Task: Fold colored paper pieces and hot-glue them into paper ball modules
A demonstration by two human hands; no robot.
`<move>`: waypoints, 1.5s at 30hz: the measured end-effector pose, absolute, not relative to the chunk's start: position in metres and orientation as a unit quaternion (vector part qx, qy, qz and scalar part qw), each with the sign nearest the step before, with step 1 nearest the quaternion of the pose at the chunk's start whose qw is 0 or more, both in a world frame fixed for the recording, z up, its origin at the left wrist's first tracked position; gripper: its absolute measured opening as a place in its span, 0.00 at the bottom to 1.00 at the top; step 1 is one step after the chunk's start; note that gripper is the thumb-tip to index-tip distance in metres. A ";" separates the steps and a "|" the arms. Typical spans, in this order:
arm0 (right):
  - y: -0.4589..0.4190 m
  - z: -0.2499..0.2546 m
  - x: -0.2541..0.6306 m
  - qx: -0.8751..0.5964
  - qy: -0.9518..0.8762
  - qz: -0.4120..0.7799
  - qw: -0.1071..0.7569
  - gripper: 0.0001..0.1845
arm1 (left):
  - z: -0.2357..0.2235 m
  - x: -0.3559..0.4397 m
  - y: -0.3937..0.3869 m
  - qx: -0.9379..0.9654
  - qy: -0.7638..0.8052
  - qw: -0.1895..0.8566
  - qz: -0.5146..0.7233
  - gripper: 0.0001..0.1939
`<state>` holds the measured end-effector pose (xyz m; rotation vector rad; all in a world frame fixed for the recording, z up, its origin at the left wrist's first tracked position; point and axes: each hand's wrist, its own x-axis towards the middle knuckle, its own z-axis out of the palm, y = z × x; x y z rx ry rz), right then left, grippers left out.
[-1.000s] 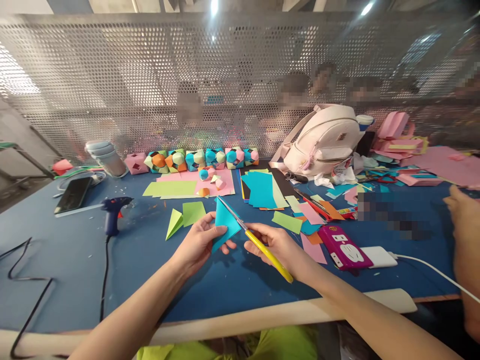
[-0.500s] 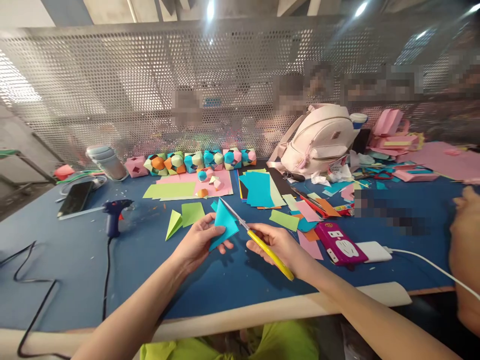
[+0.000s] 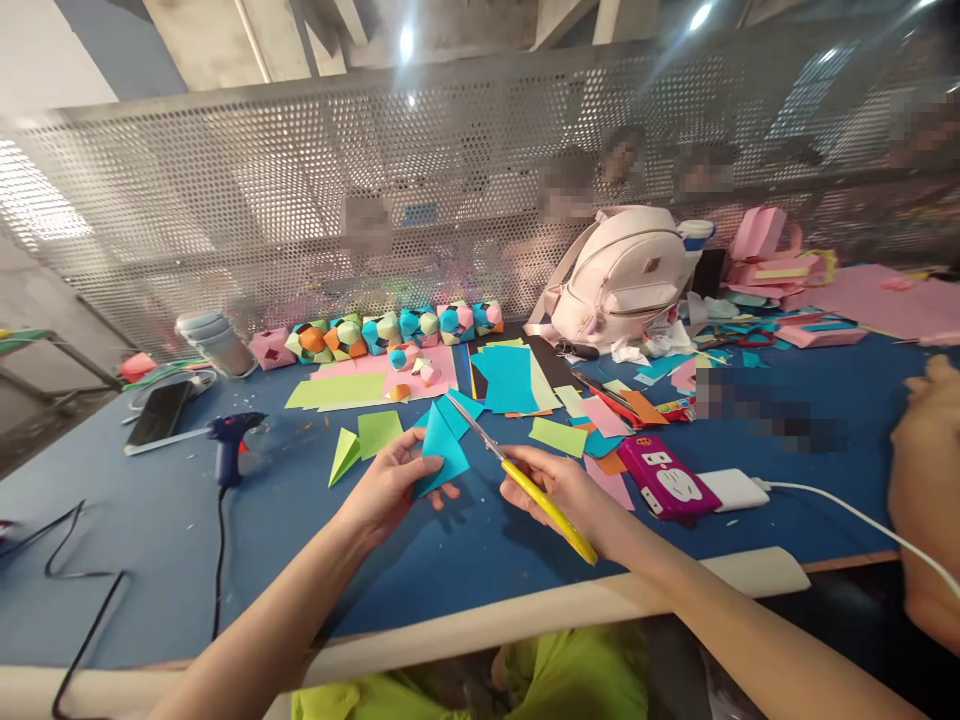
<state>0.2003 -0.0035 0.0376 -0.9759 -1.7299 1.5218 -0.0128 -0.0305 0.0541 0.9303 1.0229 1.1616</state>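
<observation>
Between the thumb and fingers of my left hand point(image 3: 397, 475) is a folded piece of blue paper point(image 3: 445, 455), its point facing away from me. My right hand point(image 3: 551, 485) grips scissors point(image 3: 544, 505) with yellow handles. Their metal blades reach up and left to the paper's upper right edge; whether they touch it I cannot tell. On the table just left of the paper lie a green paper square point(image 3: 379, 433) and a folded green piece point(image 3: 344, 455).
A glue gun point(image 3: 231, 440) with a black cord lies left, near a phone point(image 3: 159, 415) and a bottle point(image 3: 216, 342). Folded paper balls point(image 3: 401, 328) line the back beside a backpack point(image 3: 622, 280). A purple case point(image 3: 667, 478) sits right, with another person's arm point(image 3: 926, 480) beyond.
The blue paper has opened out, with a flap now showing on its upper right side beside the blades. The scissors have shifted slightly right. The whole view has tilted a little.
</observation>
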 end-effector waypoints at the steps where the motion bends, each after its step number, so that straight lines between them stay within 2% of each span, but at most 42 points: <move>1: -0.004 0.037 0.200 -0.367 -0.666 0.570 0.312 0.26 | 0.055 -0.011 -0.031 0.407 0.444 0.620 0.503 0.16; 14: -0.016 0.033 0.202 -0.331 -0.663 0.577 0.342 0.23 | 0.061 0.017 -0.044 0.400 0.423 0.644 0.496 0.22; 20: -0.020 0.036 0.206 -0.305 -0.681 0.564 0.353 0.24 | 0.063 0.024 -0.045 0.393 0.421 0.648 0.498 0.21; 34: -0.024 0.042 0.209 -0.325 -0.666 0.580 0.338 0.21 | 0.062 0.028 -0.044 0.394 0.425 0.655 0.485 0.21; 45: -0.023 0.037 0.211 -0.302 -0.677 0.570 0.354 0.23 | 0.060 0.028 -0.044 0.392 0.428 0.657 0.481 0.21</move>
